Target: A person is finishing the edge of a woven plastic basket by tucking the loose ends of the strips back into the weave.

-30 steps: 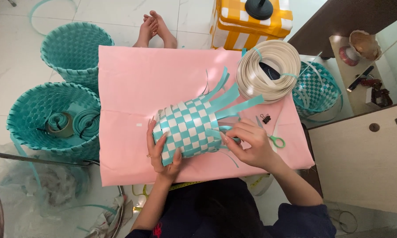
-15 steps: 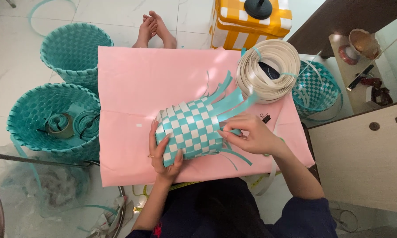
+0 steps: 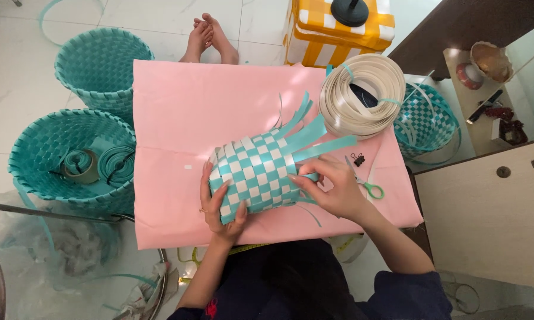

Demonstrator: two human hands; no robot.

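Right hand (image 3: 335,192) fingers (image 3: 302,181) pinch a teal plastic strip (image 3: 323,149) at the edge of the half-woven teal-and-white checked basket (image 3: 255,178), centre frame, while the left hand (image 3: 219,204) clasps its lower-left end. It lies on the pink sheet (image 3: 207,101), a coil of cream plastic strip (image 3: 361,95) upper right, green-handled scissors (image 3: 364,184) just right.

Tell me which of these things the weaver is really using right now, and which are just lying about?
In use:
- half-woven teal and white basket
- left hand, steadying it
- right hand, at the loose strips
- pink sheet underneath

Lying about:
- white strip coil
- scissors
- binder clip
- teal baskets
- yellow and white stool
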